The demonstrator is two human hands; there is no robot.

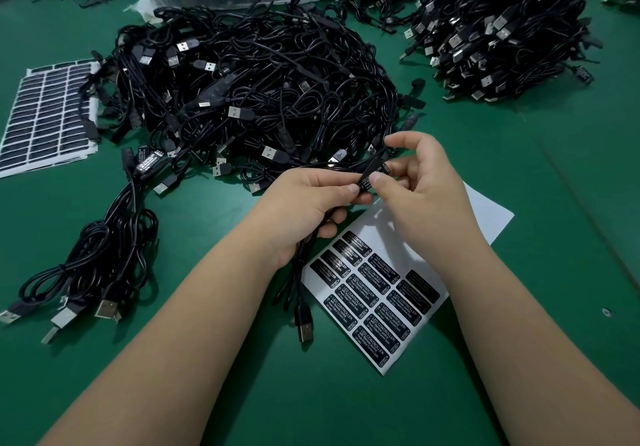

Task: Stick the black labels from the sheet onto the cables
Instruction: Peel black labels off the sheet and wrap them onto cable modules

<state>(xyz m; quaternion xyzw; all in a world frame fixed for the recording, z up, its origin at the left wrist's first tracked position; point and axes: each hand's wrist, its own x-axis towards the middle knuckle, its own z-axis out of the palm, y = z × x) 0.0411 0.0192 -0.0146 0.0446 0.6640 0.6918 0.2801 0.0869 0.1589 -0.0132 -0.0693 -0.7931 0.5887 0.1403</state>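
**Label going onto the cable's controller block**

The right hand [420,182] is pinching a black label [372,176] between thumb and forefinger and laying it on the small controller block of a cable [304,258], probably so the print is sitting straight before it is being pressed down. The left hand [308,210] is gripping that block from the other side, fingers curled round it, steadying it against the push; the cable's slack is hanging below the palm to a USB plug [304,329] on the green table [554,203]. Both forearms are reaching forward, wrists angled inward. Directly beneath is lying the label sheet [377,300], keeping the next label within easy reach. Beyond is sitting the unlabelled heap [263,82]; finished cables [114,238] are lying to the left.
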